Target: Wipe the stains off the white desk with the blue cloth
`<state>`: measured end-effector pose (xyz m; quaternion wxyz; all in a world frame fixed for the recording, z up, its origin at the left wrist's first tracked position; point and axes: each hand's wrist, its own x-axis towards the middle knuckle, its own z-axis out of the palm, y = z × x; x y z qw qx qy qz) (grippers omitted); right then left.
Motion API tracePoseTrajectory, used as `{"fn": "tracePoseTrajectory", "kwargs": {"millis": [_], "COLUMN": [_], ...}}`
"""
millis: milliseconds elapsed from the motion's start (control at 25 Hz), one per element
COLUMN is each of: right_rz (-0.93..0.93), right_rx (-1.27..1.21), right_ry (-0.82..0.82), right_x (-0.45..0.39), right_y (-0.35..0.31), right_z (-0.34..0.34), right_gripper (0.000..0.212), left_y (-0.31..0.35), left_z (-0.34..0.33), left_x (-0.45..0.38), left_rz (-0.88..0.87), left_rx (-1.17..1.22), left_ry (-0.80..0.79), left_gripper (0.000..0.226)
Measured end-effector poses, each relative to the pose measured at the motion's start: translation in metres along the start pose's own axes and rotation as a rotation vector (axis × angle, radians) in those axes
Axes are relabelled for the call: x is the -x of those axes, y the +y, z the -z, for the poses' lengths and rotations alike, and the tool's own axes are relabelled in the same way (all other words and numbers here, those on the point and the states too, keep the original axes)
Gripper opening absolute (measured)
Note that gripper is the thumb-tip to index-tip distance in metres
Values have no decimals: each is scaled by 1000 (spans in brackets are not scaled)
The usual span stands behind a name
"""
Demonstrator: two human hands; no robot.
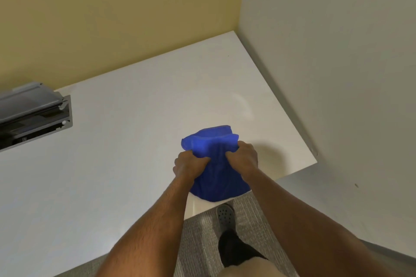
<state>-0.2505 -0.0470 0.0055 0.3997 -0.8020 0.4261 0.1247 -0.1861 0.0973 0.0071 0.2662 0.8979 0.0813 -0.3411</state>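
I see the white desk [126, 132] bare across its middle and left, open to a hand. A grey metal device [31, 114] blocks the far-left edge. Walls close the far and right edges, boxing the far-right corner. Blue cloth [216, 164] occupies the near edge.

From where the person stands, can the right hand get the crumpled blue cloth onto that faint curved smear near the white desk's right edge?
Probably yes. The right hand grips the blue cloth just short of the smear, and only bare white desk lies between them.
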Motion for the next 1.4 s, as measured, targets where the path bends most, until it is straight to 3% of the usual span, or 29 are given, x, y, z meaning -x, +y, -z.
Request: {"fn": "tracePoseTrajectory", "kwargs": {"millis": [160, 240, 320, 400, 520, 680, 800, 880, 1000, 1080, 1160, 1280, 1400], "right_rz": [126, 206, 294, 383, 517, 560, 470, 509, 576, 557, 511, 586, 627], "right_rx": [-140, -197, -292, -331, -341, -322, -249, -77, 70, 188, 410, 650, 620], "right_ry": [-48, -34, 22, 86, 161, 165, 15, -44, -49, -32, 5, 47, 124], "right_x": [-2, -6, -13, -26, -56, -115, -166, -199, -248, -271, -280, -272, -257], "right_y": [-2, -5, -15, -33, -67, -117, -152, -174, -195, -192, -178, -156, -156], "right_z": [8, 19, 37, 58, 88, 122, 142, 149, 139, 123, 100, 70, 66], "right_gripper": [29, 37, 57, 66, 41, 17, 41, 61, 75, 79, 81, 67, 65], "left_y": [4, 6, 10, 21, 58, 121, 159, 180, 198, 194, 179, 162, 164], "left_z": [11, 26, 46, 66, 91, 112, 116, 114, 106, 97, 86, 77, 90], "left_x": [4, 8, 10, 8, -7, -46, -86, -116, -163, -182, -196, -200, -190], "left_rz": [-84, -74, -80, -131, -333, -526, -567, -551, -506, -543, -509, -440, -473], "left_rx": [171, 392, 579, 619, 462, 281, 138, 77, 93, -42, -344, -676, -586], "left_ry": [-23, -35, -19, 11, 83, 112, 157, 197, 230, 175, 143, 150, 150], "left_gripper": [12, 25, 51, 59, 26, 29, 48, 57, 62, 65, 76, 73, 70]}}
